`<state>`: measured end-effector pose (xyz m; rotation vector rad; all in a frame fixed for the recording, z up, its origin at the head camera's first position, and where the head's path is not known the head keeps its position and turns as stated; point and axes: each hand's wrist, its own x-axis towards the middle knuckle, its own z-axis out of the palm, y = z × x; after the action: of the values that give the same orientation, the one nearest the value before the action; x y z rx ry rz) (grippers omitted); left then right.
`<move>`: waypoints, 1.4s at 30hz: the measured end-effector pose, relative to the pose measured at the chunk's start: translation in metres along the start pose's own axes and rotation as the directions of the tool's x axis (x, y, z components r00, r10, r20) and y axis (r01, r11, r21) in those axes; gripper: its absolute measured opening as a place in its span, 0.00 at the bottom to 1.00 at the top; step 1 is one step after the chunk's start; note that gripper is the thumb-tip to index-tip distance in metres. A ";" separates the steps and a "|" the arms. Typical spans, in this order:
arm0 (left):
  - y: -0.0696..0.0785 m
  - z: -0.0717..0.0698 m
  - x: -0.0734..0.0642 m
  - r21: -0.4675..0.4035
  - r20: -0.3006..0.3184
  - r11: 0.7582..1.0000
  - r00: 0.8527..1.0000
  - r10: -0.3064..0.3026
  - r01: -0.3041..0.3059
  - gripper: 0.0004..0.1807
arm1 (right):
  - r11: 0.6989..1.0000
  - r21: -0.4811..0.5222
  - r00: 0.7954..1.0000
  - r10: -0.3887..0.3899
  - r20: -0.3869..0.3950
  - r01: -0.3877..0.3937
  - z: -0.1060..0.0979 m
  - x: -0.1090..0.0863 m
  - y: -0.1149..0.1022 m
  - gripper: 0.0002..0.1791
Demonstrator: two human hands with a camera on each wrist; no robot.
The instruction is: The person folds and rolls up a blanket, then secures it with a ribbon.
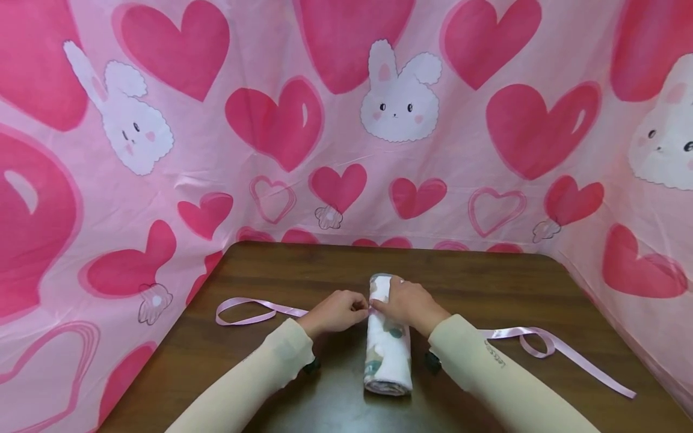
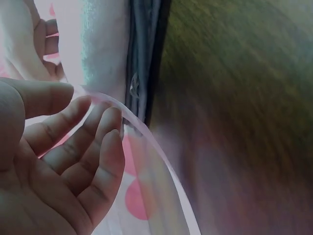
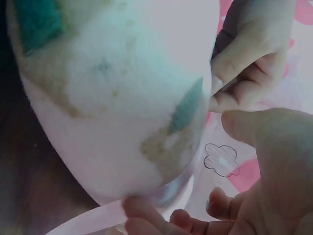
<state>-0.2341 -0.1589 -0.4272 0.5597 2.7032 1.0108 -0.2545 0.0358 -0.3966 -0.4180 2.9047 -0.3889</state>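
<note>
A rolled towel (image 1: 391,361), white with tan and green patches, lies lengthwise on the table. A pink satin ribbon (image 1: 585,359) passes at the roll, with one loose end to each side. At the roll's left edge my left hand (image 1: 337,311) pinches the ribbon between thumb and fingertips; in the left wrist view the ribbon (image 2: 166,159) trails off behind the fingers. My right hand (image 1: 411,304) lies over the far part of the roll, thumb across its top. In the right wrist view its fingers (image 3: 142,208) bend at the ribbon (image 3: 93,215) beside the roll.
The brown wooden table (image 1: 476,276) is enclosed by a pink curtain (image 1: 346,150) printed with hearts and rabbits. The ribbon's left end forms a loop on the tabletop; the right end curls once and runs toward the right edge.
</note>
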 end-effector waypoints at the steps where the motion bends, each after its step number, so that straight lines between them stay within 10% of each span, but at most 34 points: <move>1: -0.001 0.001 0.000 0.004 0.000 1.000 1.000 0.001 -0.001 0.04 | 1.000 0.001 1.000 0.004 0.003 -0.004 0.002 0.001 -0.001 0.49; 24: -0.024 0.005 0.001 0.020 0.037 1.000 0.999 -0.019 0.018 0.07 | 0.997 -0.020 0.996 0.081 0.037 -0.080 0.024 0.020 -0.011 0.59; 35: -0.049 -0.001 -0.003 0.117 -0.066 0.993 0.998 -0.022 0.030 0.04 | 0.997 0.000 0.996 0.079 0.049 -0.079 0.024 0.019 -0.008 0.57; 42: -0.026 0.002 -0.009 0.089 -0.040 0.995 0.999 -0.035 0.039 0.05 | 0.996 0.005 0.995 0.087 0.047 -0.087 0.024 0.019 -0.005 0.57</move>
<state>-0.2323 -0.1797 -0.4456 0.5084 2.7937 0.9031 -0.2659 0.0198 -0.4203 -0.2946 2.8629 -0.3705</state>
